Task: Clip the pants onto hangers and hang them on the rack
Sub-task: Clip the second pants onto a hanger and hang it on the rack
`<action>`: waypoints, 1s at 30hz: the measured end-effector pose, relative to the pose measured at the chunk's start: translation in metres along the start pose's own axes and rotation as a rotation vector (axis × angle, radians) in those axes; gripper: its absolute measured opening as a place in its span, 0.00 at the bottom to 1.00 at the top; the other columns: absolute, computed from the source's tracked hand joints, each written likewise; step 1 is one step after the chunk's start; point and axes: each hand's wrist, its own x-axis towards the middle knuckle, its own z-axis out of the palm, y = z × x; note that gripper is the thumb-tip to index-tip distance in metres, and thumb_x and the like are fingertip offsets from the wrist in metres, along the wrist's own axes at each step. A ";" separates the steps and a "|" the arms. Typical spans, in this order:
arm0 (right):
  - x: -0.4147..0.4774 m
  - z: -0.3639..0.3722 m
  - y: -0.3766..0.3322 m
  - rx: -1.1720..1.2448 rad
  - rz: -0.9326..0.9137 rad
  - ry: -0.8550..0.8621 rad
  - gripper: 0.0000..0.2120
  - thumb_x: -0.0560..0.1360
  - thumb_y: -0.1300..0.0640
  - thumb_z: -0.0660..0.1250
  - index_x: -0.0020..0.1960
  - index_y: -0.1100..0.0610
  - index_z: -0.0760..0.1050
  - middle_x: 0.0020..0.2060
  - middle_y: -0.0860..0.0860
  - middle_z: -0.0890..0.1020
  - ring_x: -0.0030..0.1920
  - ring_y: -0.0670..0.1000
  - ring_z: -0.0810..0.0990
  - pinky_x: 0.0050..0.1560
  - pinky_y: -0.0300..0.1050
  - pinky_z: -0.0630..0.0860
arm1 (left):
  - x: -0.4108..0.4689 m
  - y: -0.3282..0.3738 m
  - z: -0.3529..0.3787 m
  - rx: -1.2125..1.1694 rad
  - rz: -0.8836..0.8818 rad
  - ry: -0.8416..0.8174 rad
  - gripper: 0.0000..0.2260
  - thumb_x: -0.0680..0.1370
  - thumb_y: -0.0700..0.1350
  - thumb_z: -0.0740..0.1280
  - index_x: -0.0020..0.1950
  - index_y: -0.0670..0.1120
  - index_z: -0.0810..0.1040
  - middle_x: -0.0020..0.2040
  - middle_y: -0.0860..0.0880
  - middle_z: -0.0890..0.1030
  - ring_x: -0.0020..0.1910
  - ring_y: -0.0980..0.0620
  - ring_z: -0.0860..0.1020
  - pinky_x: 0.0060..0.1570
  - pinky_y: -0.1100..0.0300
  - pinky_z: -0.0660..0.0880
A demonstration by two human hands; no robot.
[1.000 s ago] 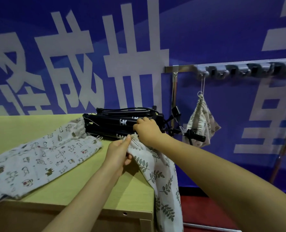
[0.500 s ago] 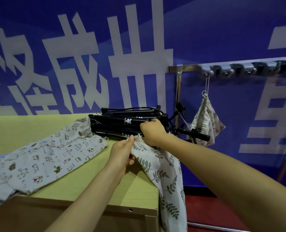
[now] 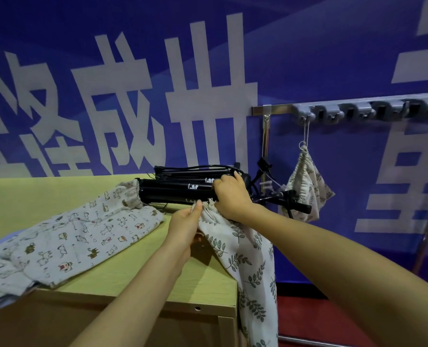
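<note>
As the leaf-print pants (image 3: 243, 249) droop limp over the surface's (image 3: 138, 276) right edge, they seem light and soft, best held by the waistband. The left hand (image 3: 183, 229) has it in a pinching grip; the right hand (image 3: 230, 196) lies over it, its grip impossible to tell.

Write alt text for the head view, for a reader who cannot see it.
The left hand and right hand grip the gathered top edge of leaf-print pants that drape over the right end of a yellow-green table. Animal-print pants and a folded black tripod lie on the table; behind, a leaf-print cloth bundle hangs from a metal rack.
</note>
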 end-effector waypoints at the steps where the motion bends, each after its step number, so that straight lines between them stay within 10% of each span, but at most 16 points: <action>1: 0.000 -0.001 0.000 -0.006 -0.008 0.014 0.10 0.73 0.60 0.65 0.54 0.60 0.74 0.53 0.56 0.77 0.60 0.56 0.73 0.76 0.53 0.50 | 0.000 0.000 0.001 -0.008 0.003 0.004 0.17 0.79 0.52 0.61 0.39 0.42 0.79 0.37 0.46 0.82 0.37 0.49 0.79 0.39 0.57 0.74; 9: -0.006 -0.004 -0.001 -0.051 -0.004 0.081 0.14 0.74 0.56 0.68 0.56 0.61 0.72 0.55 0.57 0.76 0.54 0.57 0.77 0.71 0.50 0.57 | 0.003 -0.007 -0.002 -0.031 -0.025 0.042 0.15 0.80 0.50 0.61 0.41 0.42 0.80 0.42 0.43 0.83 0.44 0.45 0.80 0.50 0.52 0.75; 17: -0.017 -0.019 0.011 0.353 0.212 0.071 0.18 0.76 0.52 0.66 0.62 0.58 0.69 0.51 0.56 0.81 0.61 0.60 0.71 0.65 0.51 0.63 | -0.002 -0.003 0.000 -0.043 -0.050 0.053 0.16 0.80 0.50 0.61 0.48 0.39 0.80 0.44 0.41 0.84 0.43 0.44 0.81 0.50 0.52 0.76; 30: -0.049 -0.053 0.014 0.809 0.043 0.072 0.20 0.75 0.56 0.69 0.64 0.58 0.69 0.58 0.54 0.78 0.56 0.50 0.78 0.57 0.43 0.76 | -0.014 0.015 0.032 -0.178 0.001 0.065 0.09 0.81 0.41 0.59 0.45 0.45 0.77 0.47 0.38 0.81 0.46 0.40 0.81 0.53 0.43 0.77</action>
